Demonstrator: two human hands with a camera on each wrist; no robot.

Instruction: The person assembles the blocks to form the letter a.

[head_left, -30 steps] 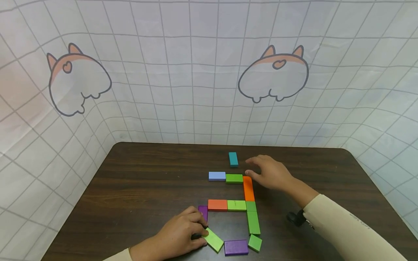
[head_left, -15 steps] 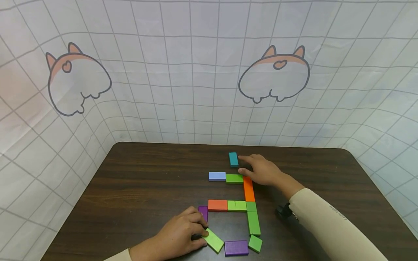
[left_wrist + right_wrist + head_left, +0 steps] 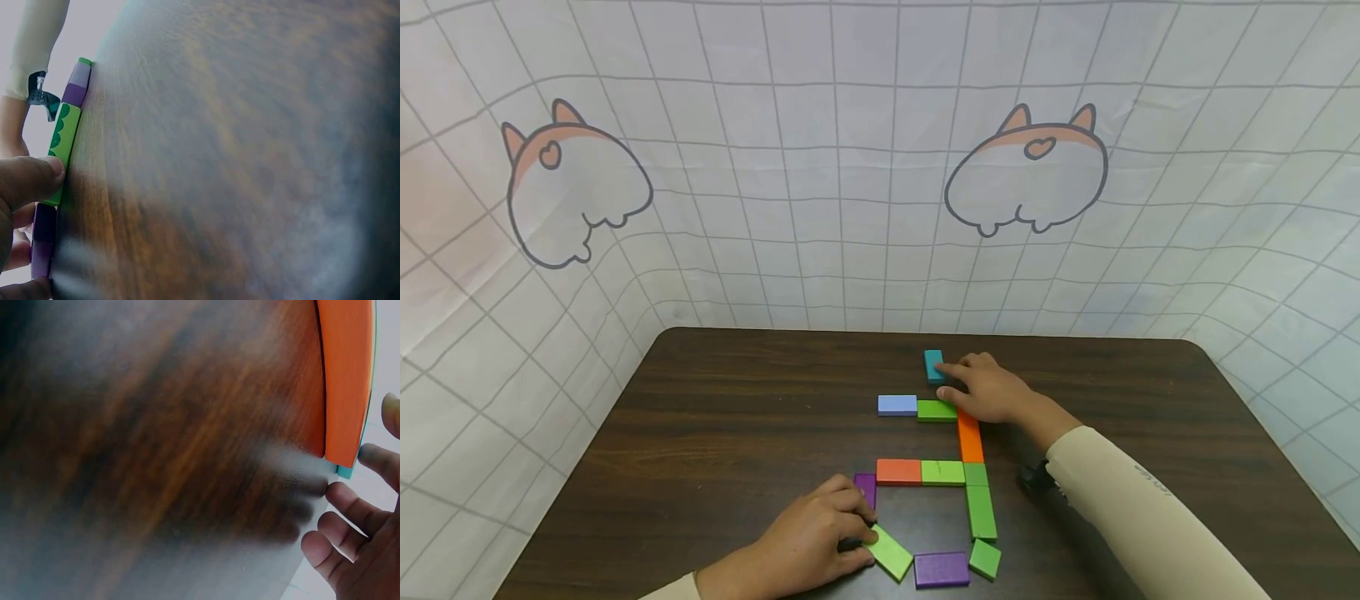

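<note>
In the head view, the left hand point(image 3: 815, 533) is at the front left of a figure of flat coloured blocks. Its thumb and a finger pinch the tilted light green block point(image 3: 891, 553); other fingertips lie by the upright purple block point(image 3: 866, 490), partly hidden. In the left wrist view the thumb presses the side of the light green block point(image 3: 64, 134), end to end with a purple block point(image 3: 44, 240). At the back, the right hand point(image 3: 990, 390) reaches with its index fingertip onto the teal block point(image 3: 933, 366), thumb spread over the green block point(image 3: 936, 411).
A blue block point(image 3: 897, 406) adjoins the back green block. An orange block point(image 3: 970, 437), a red block point(image 3: 898, 472) and several green blocks continue the figure, with a purple block point(image 3: 942, 570) in front. The dark wooden table point(image 3: 715, 442) meets a gridded white curtain point(image 3: 865, 167).
The right hand has moved left, from beside the teal block until its index fingertip reaches it. The left hand and the blocks stay where they were.
</note>
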